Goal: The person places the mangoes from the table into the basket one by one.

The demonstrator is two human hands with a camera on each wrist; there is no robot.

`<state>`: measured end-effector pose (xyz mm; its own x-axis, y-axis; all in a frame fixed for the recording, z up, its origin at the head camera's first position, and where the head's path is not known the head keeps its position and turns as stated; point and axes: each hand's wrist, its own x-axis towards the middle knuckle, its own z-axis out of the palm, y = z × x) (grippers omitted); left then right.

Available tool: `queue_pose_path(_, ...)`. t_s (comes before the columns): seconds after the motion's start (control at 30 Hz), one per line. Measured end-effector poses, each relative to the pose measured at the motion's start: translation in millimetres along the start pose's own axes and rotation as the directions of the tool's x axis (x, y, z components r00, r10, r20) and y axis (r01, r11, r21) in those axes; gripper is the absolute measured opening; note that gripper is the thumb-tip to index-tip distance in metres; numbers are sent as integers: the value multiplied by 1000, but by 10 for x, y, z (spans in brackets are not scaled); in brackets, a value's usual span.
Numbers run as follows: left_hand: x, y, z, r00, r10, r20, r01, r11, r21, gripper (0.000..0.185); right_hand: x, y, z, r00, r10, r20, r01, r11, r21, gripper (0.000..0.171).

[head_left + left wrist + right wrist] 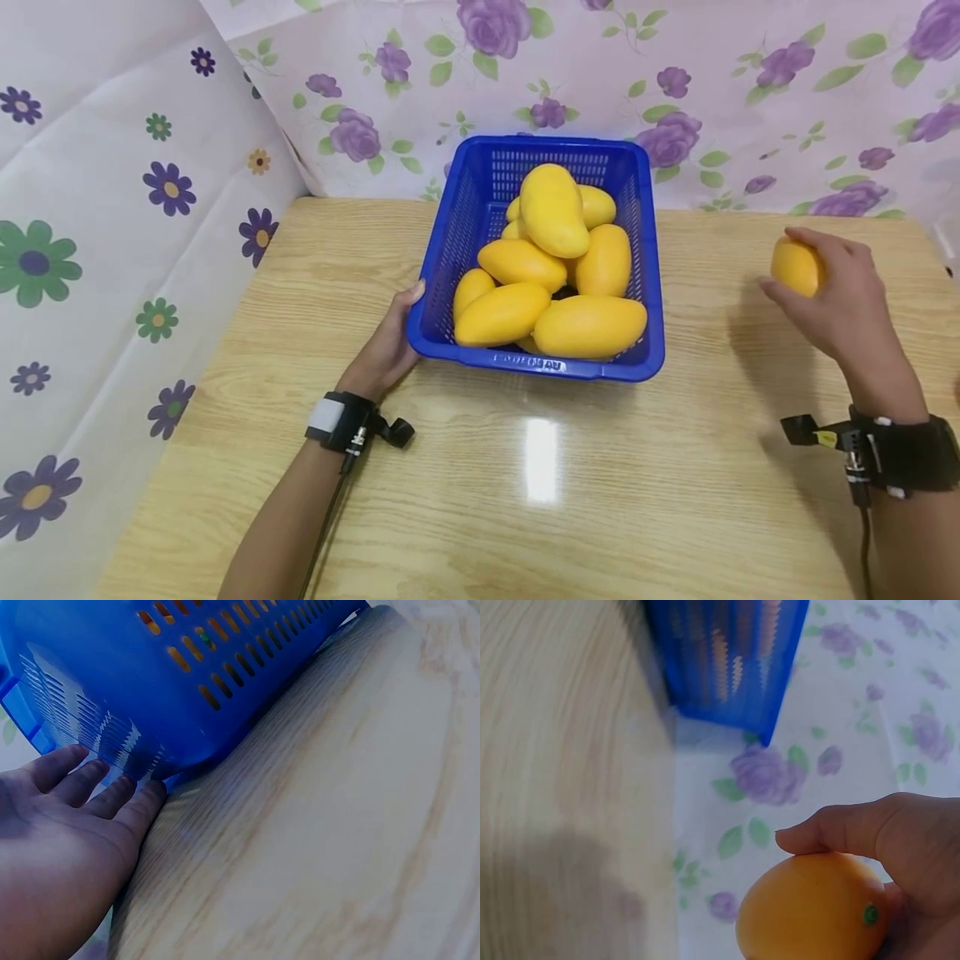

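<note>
Step in hand: a single mango (797,267) is held up off the desk (525,467), well to the right of the blue basket (648,333); judging by the pile already in the basket, this looks like a transfer between basket and desk.
Right hand (840,304): fingers curled round the mango, thumb over its top in the right wrist view, gripping it from behind.
Left hand (386,342): fingers straight and together, laid flat against the basket's left wall near its front corner, steadying it; it holds nothing.
Next move: would call for a carry across the gap to the basket, or a gentle set-down on the desk, with the left hand bracing the basket.
Mango: smooth, evenly yellow-orange, oval, with a small green spot at one end.
Basket: slotted blue plastic, standing on the desk, heaped with similar yellow mangoes (551,283).
</note>
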<state>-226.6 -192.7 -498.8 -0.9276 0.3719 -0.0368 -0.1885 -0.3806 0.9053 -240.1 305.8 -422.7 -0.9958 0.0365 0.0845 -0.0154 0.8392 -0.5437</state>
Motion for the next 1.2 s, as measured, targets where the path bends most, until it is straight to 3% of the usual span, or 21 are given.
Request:
queue_pose_path(0.33,-13,9,-7,1000,-13,3,13,1000,20,76,-131,-368,-61,993,-89,-72,91,996,21,72)
queue_pose_path(0.57,-11,3,-27,1000,-7,0,7,1000,22,74,-104,-622,-114,980,-180,-87,183,983,32,72)
queue_pose_path(0.9,-1,0,-5,1000,4,19,-5,1000,7,74,-25,-929,-97,974,-222,-52,225,972,73,74)
queue_pose_path(1.2,-2,0,-18,1000,1,3,-1,1000,12,74,178,-1211,-5,957,-288,10,287,956,57,72)
